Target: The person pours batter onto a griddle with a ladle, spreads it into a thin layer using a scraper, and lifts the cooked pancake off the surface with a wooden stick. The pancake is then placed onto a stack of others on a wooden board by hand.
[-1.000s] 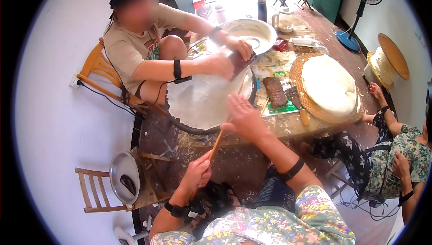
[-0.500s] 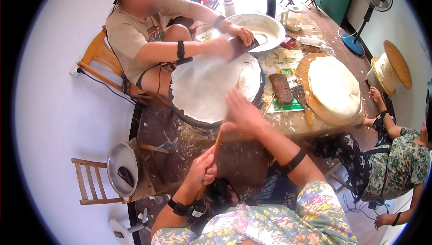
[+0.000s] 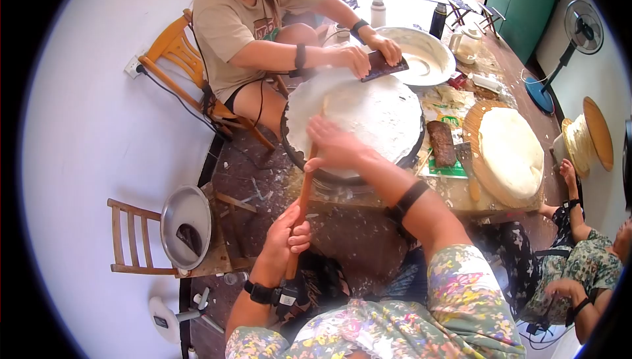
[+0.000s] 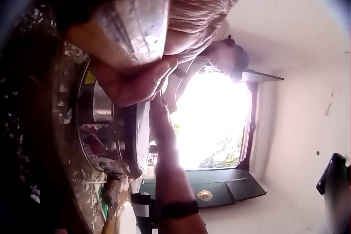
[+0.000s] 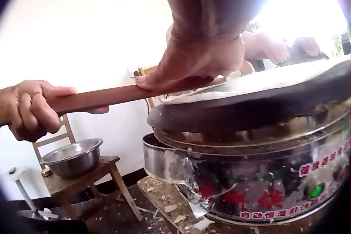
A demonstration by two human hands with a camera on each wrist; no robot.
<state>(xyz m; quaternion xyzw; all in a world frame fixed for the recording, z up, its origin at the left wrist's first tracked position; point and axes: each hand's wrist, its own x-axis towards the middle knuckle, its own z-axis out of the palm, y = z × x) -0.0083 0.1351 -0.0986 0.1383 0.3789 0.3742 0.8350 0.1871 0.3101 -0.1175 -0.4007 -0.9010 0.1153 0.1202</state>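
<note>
A long flat wooden stick (image 3: 306, 194) reaches from my lap side over the front edge of a round black griddle (image 5: 247, 116). My left hand (image 3: 288, 232) grips its lower part with curled fingers. My right hand (image 3: 336, 148) lies on the stick farther up, fingers stretched forward and thumb against the wood. Under the stick's far end, a thin white pancake (image 3: 362, 118) covers the griddle, rough and lumpy on its right half. Across from me, another person's two hands (image 3: 368, 59) hold a dark rectangular scraper (image 3: 385, 66) at the pancake's far edge.
Right of the griddle are a brown block (image 3: 441, 143), a scraper with a wooden handle (image 3: 469, 171) and a stack of pancakes (image 3: 510, 155) on a round board. A large basin (image 3: 444, 62) stands behind. A metal bowl (image 5: 74, 157) sits on a chair at left.
The head view has turned left, so the scene sits farther right. My right hand and the stick have shifted from the griddle's right side to its left. The other person's scraper is moving at the far edge.
</note>
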